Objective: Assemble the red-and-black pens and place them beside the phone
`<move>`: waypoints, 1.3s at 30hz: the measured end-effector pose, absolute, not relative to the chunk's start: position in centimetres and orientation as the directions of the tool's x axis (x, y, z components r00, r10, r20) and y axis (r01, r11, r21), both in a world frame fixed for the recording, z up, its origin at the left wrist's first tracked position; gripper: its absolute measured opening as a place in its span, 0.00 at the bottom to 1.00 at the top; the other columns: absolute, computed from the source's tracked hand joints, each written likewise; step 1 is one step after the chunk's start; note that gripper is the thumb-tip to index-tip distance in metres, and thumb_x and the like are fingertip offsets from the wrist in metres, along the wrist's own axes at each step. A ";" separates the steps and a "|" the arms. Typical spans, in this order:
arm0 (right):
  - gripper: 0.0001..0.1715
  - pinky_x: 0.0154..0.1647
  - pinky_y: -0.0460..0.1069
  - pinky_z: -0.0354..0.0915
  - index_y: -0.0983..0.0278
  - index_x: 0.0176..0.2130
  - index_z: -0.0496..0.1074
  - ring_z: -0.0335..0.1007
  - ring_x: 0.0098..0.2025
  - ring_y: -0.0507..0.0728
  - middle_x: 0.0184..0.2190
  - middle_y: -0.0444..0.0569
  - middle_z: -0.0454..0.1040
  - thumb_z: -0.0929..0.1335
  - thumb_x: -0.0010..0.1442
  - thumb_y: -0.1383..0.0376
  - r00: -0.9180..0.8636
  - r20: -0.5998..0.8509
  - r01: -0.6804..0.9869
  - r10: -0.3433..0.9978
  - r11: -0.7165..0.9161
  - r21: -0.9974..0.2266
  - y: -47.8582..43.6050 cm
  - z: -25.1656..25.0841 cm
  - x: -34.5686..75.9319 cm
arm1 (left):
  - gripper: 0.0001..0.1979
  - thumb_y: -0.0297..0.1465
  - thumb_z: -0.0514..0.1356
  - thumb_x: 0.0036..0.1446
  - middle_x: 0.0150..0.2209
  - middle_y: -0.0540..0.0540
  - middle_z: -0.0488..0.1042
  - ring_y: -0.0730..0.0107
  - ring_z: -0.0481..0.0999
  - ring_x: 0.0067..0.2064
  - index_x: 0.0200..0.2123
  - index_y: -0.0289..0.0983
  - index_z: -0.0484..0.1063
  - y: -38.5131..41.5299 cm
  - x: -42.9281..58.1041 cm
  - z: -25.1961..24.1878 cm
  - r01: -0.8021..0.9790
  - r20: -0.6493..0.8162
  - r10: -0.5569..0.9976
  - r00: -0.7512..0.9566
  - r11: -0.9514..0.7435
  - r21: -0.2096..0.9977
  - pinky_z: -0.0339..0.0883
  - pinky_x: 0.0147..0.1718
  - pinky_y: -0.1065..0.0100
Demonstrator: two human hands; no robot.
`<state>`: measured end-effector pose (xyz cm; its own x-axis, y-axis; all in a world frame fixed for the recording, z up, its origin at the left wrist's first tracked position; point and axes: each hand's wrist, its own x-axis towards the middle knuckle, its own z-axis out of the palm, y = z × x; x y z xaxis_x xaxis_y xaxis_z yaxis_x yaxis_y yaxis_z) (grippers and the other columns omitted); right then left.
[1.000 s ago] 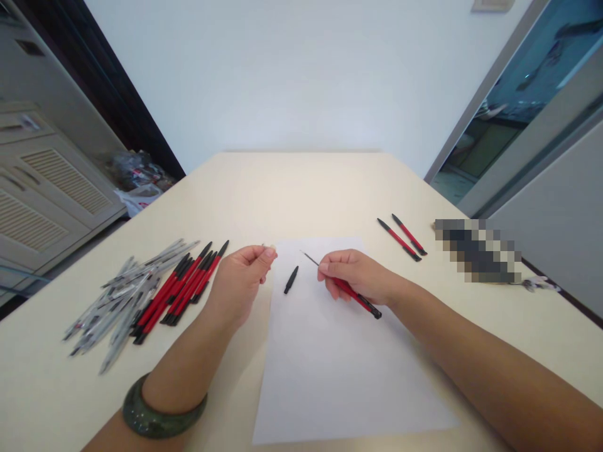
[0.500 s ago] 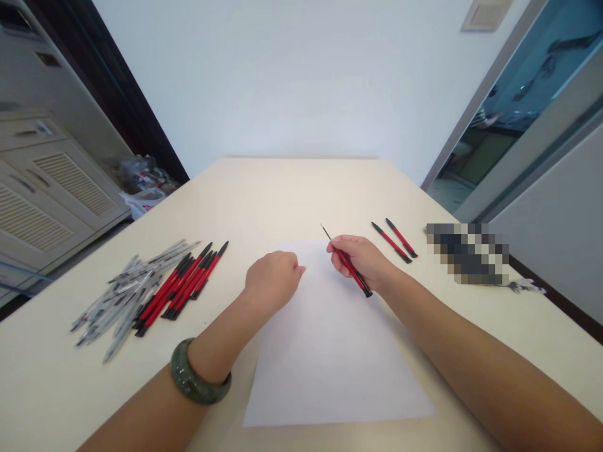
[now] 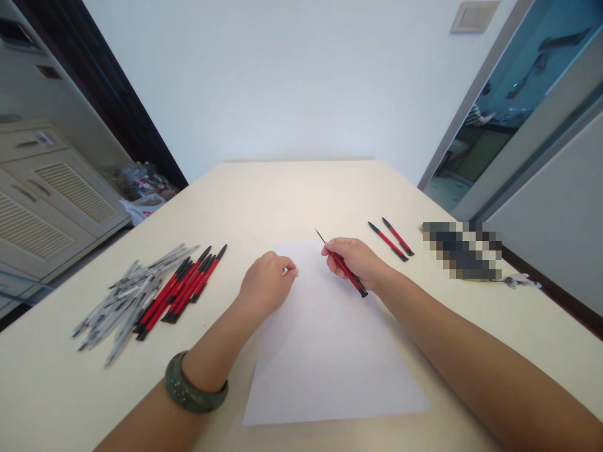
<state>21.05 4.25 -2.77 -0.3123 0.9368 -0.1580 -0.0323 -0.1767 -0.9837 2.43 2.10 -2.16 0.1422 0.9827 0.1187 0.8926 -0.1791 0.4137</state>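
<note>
Showing again at the left hand (image 3: 267,281), perhaps 1 pale bit (image 3: 296,272).

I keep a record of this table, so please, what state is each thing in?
Left hand: closed, contents unclear.
Red-and-black pen in right hand: tilted, thin point bare.
White paper sheet: flat, unmarked where visible.
Two red-and-black pens at right: lying side by side, apart.
Red-and-black pens at left: bunched together.
Slender greyish sticks at left: heaped loosely.
Green round bangle: worn.

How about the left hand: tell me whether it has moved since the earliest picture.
Yes, the left hand moved rightward, away from the red pen pile.
</note>
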 end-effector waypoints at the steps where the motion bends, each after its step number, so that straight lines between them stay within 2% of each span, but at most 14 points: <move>1: 0.09 0.12 0.43 0.48 0.66 0.27 0.65 0.54 0.13 0.47 0.15 0.44 0.66 0.62 0.50 0.62 -0.321 -0.162 -0.028 0.933 -0.180 -0.983 4.2 -2.8 21.0 | 0.12 0.37 0.52 0.50 0.33 0.46 0.71 0.64 0.69 0.36 0.31 0.41 0.74 1.8 2.5 -2.0 0.880 0.121 0.983 0.138 -0.178 0.440 0.59 0.36 0.66; 3: 0.09 0.13 0.43 0.49 0.66 0.27 0.66 0.55 0.14 0.46 0.16 0.44 0.66 0.63 0.50 0.62 -0.328 -0.165 -0.029 0.930 -0.184 -0.982 3.9 -2.7 20.6 | 0.14 0.40 0.51 0.52 0.31 0.49 0.72 0.68 0.70 0.34 0.33 0.41 0.73 1.2 2.7 -1.7 0.848 0.109 0.984 0.137 -0.174 0.501 0.60 0.33 0.68; 5: 0.09 0.14 0.42 0.49 0.66 0.26 0.67 0.56 0.16 0.46 0.16 0.43 0.64 0.64 0.50 0.62 -0.316 -0.163 -0.050 0.935 -0.188 -0.981 3.5 -2.4 20.2 | 0.17 0.43 0.49 0.52 0.28 0.50 0.73 0.70 0.70 0.29 0.36 0.41 0.72 0.4 2.9 -1.5 0.774 0.053 0.988 0.146 -0.148 0.616 0.61 0.27 0.71; 7: 0.09 0.15 0.42 0.50 0.66 0.27 0.68 0.57 0.18 0.47 0.16 0.42 0.62 0.65 0.49 0.61 -0.295 -0.156 -0.104 0.943 -0.194 -0.975 3.0 -2.0 19.5 | 0.19 0.45 0.51 0.50 0.29 0.49 0.73 0.70 0.69 0.28 0.36 0.38 0.71 -0.5 3.2 -1.2 0.606 -0.045 0.986 0.162 -0.064 0.793 0.60 0.24 0.71; 10: 0.12 0.20 0.43 0.54 0.66 0.29 0.69 0.58 0.21 0.48 0.18 0.42 0.62 0.65 0.50 0.59 -0.262 -0.125 -0.230 0.957 -0.187 -0.955 2.0 -1.2 18.4 | 0.19 0.45 0.54 0.48 0.30 0.47 0.74 0.72 0.68 0.27 0.36 0.37 0.71 -1.6 3.7 -0.8 0.400 -0.141 0.965 0.223 0.042 0.916 0.58 0.24 0.71; 12: 0.13 0.23 0.45 0.57 0.66 0.30 0.70 0.58 0.22 0.48 0.20 0.43 0.63 0.65 0.50 0.58 -0.233 -0.106 -0.273 0.967 -0.170 -0.947 1.3 -0.8 17.7 | 0.17 0.43 0.55 0.48 0.29 0.48 0.73 0.75 0.65 0.24 0.34 0.36 0.71 -2.1 3.8 -0.5 0.306 -0.170 0.947 0.271 0.083 0.948 0.56 0.22 0.72; 17: 0.14 0.26 0.46 0.58 0.66 0.30 0.72 0.60 0.25 0.49 0.22 0.44 0.65 0.66 0.48 0.57 -0.216 -0.104 -0.236 0.971 -0.156 -0.959 0.3 -0.5 16.8 | 0.12 0.40 0.56 0.48 0.20 0.52 0.66 0.79 0.56 0.20 0.24 0.35 0.68 -2.4 3.6 -0.3 0.169 -0.173 0.932 0.317 0.124 0.978 0.51 0.20 0.73; 22: 0.13 0.24 0.45 0.56 0.67 0.31 0.71 0.58 0.23 0.48 0.22 0.44 0.64 0.66 0.48 0.59 -0.199 -0.128 -0.304 0.972 -0.186 -0.935 0.7 -0.8 16.6 | 0.12 0.37 0.56 0.48 0.19 0.52 0.65 0.78 0.56 0.20 0.20 0.35 0.66 -2.4 3.3 -0.7 0.204 -0.210 0.911 0.355 0.143 0.968 0.50 0.21 0.72; 27: 0.10 0.19 0.43 0.53 0.66 0.29 0.68 0.56 0.21 0.46 0.21 0.43 0.63 0.66 0.48 0.61 -0.024 -0.032 -0.329 0.999 -0.039 -0.944 3.2 -1.3 18.6 | 0.11 0.34 0.55 0.47 0.15 0.54 0.62 0.78 0.57 0.20 0.18 0.36 0.64 -2.3 2.6 -0.1 0.205 -0.227 0.905 0.360 0.161 0.965 0.52 0.21 0.72; 30: 0.11 0.17 0.43 0.50 0.65 0.27 0.67 0.55 0.18 0.46 0.20 0.43 0.65 0.66 0.48 0.59 0.022 -0.037 -0.167 0.999 -0.033 -0.985 4.7 -2.0 20.8 | 0.10 0.34 0.55 0.47 0.14 0.54 0.62 0.77 0.59 0.19 0.17 0.36 0.63 -1.6 1.6 0.0 0.258 -0.217 0.939 0.266 0.148 0.955 0.53 0.21 0.72; 33: 0.14 0.15 0.45 0.47 0.66 0.22 0.66 0.51 0.15 0.46 0.16 0.45 0.66 0.65 0.49 0.57 -0.093 -0.065 0.257 0.993 -0.039 -0.966 5.1 -2.9 21.8 | 0.11 0.34 0.55 0.46 0.14 0.54 0.63 0.78 0.59 0.18 0.17 0.36 0.63 -0.7 0.8 -0.4 0.235 -0.197 0.960 0.197 0.149 0.961 0.53 0.20 0.73; 35: 0.18 0.17 0.46 0.46 0.65 0.18 0.65 0.51 0.15 0.47 0.14 0.46 0.65 0.64 0.50 0.56 -0.159 -0.056 0.557 0.986 0.043 -0.829 4.8 -3.5 21.3 | 0.12 0.35 0.55 0.47 0.14 0.53 0.63 0.78 0.59 0.18 0.17 0.36 0.63 -0.1 0.5 -0.9 0.220 -0.190 0.964 0.185 0.148 0.964 0.52 0.19 0.73; 36: 0.19 0.18 0.46 0.47 0.65 0.17 0.64 0.53 0.16 0.48 0.14 0.47 0.65 0.64 0.50 0.56 -0.175 -0.035 0.685 0.984 0.096 -0.722 4.6 -3.8 20.8 | 0.12 0.36 0.55 0.47 0.14 0.53 0.64 0.78 0.59 0.18 0.17 0.36 0.63 0.1 0.4 -1.2 0.225 -0.189 0.965 0.181 0.146 0.963 0.52 0.19 0.73; 39: 0.19 0.21 0.47 0.48 0.64 0.18 0.65 0.59 0.21 0.52 0.19 0.50 0.67 0.61 0.53 0.57 -0.176 0.018 0.902 0.984 0.169 -0.398 4.2 -4.4 19.2 | 0.13 0.37 0.55 0.47 0.15 0.52 0.65 0.78 0.59 0.18 0.17 0.35 0.64 0.4 0.4 -1.9 0.246 -0.192 0.964 0.185 0.144 0.959 0.52 0.19 0.73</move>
